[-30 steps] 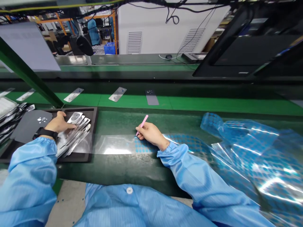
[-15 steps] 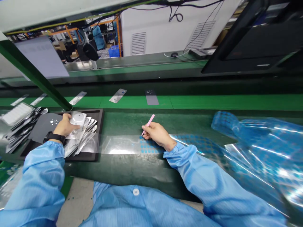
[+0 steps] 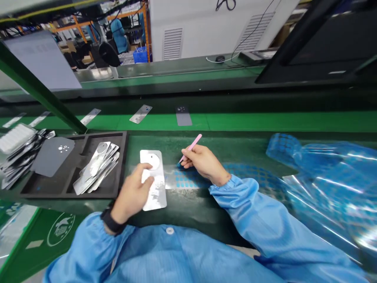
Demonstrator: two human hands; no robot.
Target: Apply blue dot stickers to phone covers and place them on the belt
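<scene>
Silver metal plate [image 3: 157, 196] held in the left hand's [image 3: 132, 192] grip; right hand's [image 3: 204, 163] grip clenches pink tweezers [image 3: 191, 148].

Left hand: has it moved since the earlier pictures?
Yes. The left hand has moved rightward, off the black foam tray and over the green bench beside it, where it holds a metal plate.

**Colour and Pattern Reference: Workstation Items**

Pink tweezers [image 3: 192, 147]. Silver plate [image 3: 157, 196], white disc at upper end. Pale blue sleeves [image 3: 235, 204]. Clear film [image 3: 188, 181], printed with rows of blue dots. Black foam tray [image 3: 97, 192]. Grey card [image 3: 51, 157], white dot cluster. Dark green worktop [image 3: 188, 214], bright green band [image 3: 294, 122] beyond.
</scene>
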